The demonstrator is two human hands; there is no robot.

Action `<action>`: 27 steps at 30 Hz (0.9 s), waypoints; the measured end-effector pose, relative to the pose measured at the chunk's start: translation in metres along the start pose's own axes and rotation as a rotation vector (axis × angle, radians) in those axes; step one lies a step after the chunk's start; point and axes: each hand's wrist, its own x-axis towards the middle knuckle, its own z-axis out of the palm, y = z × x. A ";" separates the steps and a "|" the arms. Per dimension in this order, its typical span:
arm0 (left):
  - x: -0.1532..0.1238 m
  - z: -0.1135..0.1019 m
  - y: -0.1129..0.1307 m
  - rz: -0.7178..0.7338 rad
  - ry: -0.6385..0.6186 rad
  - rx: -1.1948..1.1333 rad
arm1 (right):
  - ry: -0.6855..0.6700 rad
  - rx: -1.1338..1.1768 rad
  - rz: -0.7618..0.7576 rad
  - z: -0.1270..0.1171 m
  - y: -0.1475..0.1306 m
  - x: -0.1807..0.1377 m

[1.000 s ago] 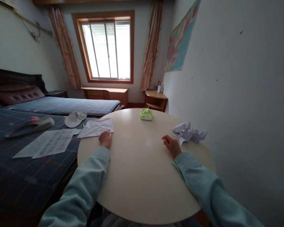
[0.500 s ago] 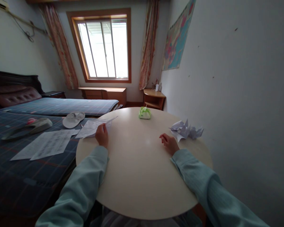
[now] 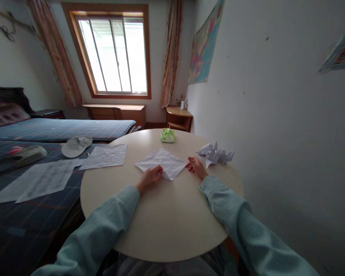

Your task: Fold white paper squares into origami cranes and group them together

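Observation:
A creased square sheet of white paper (image 3: 162,162) lies flat on the round cream table (image 3: 161,222), turned like a diamond. My left hand (image 3: 150,177) is closed on its near-left edge, fingers pinching the paper. My right hand (image 3: 196,167) rests at the sheet's right corner with its fingers curled; whether it touches the paper I cannot tell. Both arms wear pale blue-green sleeves.
Another creased sheet (image 3: 105,156) hangs over the table's left edge. Several folded paper shapes (image 3: 215,153) sit at the right, a green tissue pack (image 3: 168,135) at the far side. Printed sheets (image 3: 36,180), a cap (image 3: 76,141) and a grey object (image 3: 25,155) lie on the bed. The wall stands close on the right.
My left hand lifted one sheet from the stack at the table's left edge and brought it to the middle of the table. My right hand moved slightly left to the sheet's corner.

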 end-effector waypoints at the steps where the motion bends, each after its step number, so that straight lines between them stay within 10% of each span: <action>1: 0.000 0.000 0.001 0.011 -0.012 -0.021 | 0.032 0.002 0.030 0.001 0.001 0.003; 8: 0.002 -0.007 0.005 -0.013 -0.168 -0.182 | 0.228 -0.468 0.032 0.013 -0.006 0.012; 14: 0.004 -0.020 0.013 -0.022 -0.518 -0.404 | 0.063 -0.860 -0.349 0.025 -0.012 0.001; 19: 0.024 -0.003 -0.004 -0.027 -0.202 -0.031 | -0.090 -0.968 -0.399 0.031 -0.010 -0.003; 27: 0.026 0.022 -0.023 -0.058 -0.280 0.360 | -0.119 -0.908 -0.378 0.029 -0.008 -0.001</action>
